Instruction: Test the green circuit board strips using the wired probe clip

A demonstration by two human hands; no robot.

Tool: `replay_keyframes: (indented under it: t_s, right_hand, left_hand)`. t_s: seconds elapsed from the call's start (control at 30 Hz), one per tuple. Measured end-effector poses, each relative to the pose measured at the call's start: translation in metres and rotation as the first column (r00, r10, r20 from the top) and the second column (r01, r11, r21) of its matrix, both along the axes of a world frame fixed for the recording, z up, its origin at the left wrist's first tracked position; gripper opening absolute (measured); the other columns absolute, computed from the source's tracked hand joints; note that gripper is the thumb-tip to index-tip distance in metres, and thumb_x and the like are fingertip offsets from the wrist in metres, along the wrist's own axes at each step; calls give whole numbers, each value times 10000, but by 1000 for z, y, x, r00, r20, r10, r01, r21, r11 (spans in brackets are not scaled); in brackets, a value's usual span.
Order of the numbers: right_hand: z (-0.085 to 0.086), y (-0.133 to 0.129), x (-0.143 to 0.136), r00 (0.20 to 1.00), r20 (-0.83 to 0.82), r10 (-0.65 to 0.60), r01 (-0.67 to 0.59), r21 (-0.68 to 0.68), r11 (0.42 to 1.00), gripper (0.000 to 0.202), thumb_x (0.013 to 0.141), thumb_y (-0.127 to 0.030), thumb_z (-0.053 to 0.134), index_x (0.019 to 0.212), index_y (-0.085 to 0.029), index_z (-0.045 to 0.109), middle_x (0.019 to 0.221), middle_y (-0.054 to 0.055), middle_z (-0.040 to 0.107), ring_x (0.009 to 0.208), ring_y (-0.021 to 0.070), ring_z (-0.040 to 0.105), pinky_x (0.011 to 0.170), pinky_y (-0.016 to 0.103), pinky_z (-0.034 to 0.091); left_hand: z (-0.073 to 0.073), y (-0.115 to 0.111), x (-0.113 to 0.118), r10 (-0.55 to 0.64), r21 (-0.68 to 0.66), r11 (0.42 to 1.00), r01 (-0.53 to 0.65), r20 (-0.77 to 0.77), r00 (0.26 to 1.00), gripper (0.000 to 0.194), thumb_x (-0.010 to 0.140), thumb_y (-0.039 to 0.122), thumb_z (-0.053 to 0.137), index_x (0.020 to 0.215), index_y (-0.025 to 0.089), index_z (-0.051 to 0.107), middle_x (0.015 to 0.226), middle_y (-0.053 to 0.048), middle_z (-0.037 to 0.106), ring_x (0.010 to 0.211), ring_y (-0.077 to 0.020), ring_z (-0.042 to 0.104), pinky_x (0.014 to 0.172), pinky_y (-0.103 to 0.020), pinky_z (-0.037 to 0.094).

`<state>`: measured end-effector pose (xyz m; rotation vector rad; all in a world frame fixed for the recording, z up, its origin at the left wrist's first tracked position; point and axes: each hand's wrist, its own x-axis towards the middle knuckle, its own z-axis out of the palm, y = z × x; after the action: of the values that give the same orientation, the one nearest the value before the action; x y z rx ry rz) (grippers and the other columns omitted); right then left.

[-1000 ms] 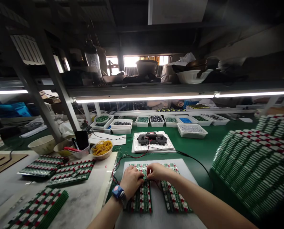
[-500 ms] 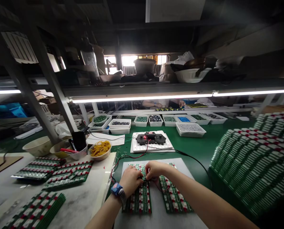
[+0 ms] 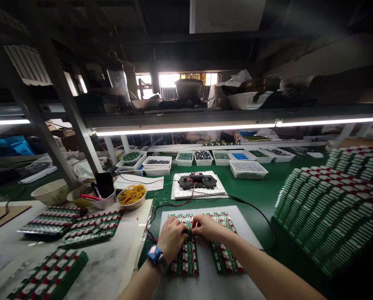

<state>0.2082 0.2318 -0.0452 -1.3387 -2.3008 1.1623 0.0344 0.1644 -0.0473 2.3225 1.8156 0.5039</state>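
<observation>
Two green circuit board panels with rows of white and red parts lie side by side on a pale mat (image 3: 202, 287). My left hand (image 3: 172, 237), with a blue strap on its wrist, rests on the left panel (image 3: 184, 262). Its fingers are curled at the panel's inner edge, around something dark I cannot make out. My right hand (image 3: 205, 228) pinches at the same edge, close to my left fingertips; the small thing in its pinch is too hidden to name. Below the right wrist lies the right panel (image 3: 225, 252), partly covered by the forearm.
A black device (image 3: 197, 181) with red lights and wires sits on a white tray. Small-part bins (image 3: 248, 169) line the back. Stacked panels (image 3: 318, 208) rise at right; more panels (image 3: 49, 275) and a bowl of yellow rubber bands (image 3: 132, 196) are at left. A person's hands show beyond.
Both hands stay at the left panel's inner edge. My right hand has shifted slightly right and down, its wrist lower, showing more of the right panel's top. The view has moved slightly.
</observation>
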Motion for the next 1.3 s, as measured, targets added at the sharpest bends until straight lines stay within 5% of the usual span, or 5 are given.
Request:
replay_keyframes:
  t_s: [0.23, 0.53, 0.83, 1.3]
  right_hand:
    - [2, 0, -7, 989, -69, -128, 126, -37, 991, 146, 849, -119, 514, 892, -145, 651, 709, -5, 650, 561, 113, 593, 477, 172, 407]
    - [2, 4, -7, 987, -53, -155, 155, 6, 988, 125, 747, -55, 613, 796, -147, 682, 679, -18, 651, 620, 115, 570, 557, 175, 382]
    - [-8, 6, -13, 985, 11, -175, 175, 4, 985, 130, 832, -119, 538, 833, -154, 663, 555, -46, 569, 485, 98, 502, 490, 183, 326]
    - [-3, 0, -23, 967, 87, -240, 225, 151, 962, 122, 801, -281, 661, 801, -159, 651, 763, 32, 671, 725, 170, 571, 575, 217, 306]
  left_hand:
    - [1, 17, -6, -1, 68, 998, -5, 83, 997, 179, 830, 213, 606, 947, 241, 739, 862, -46, 649, 931, -235, 531, 856, -332, 440]
    - [-10, 24, -9, -27, 43, 999, 20, 159, 987, 211, 786, 179, 621, 939, 257, 743, 863, -34, 648, 925, -219, 543, 855, -307, 448]
    - [-13, 26, -9, 30, -7, 1000, -29, 178, 984, 190, 791, 227, 638, 933, 284, 751, 886, -27, 673, 999, -248, 535, 952, -410, 374]
    - [-26, 27, -12, 34, 45, 998, -51, 318, 948, 197, 736, 249, 614, 874, 239, 755, 836, -41, 652, 939, -245, 546, 888, -369, 435]
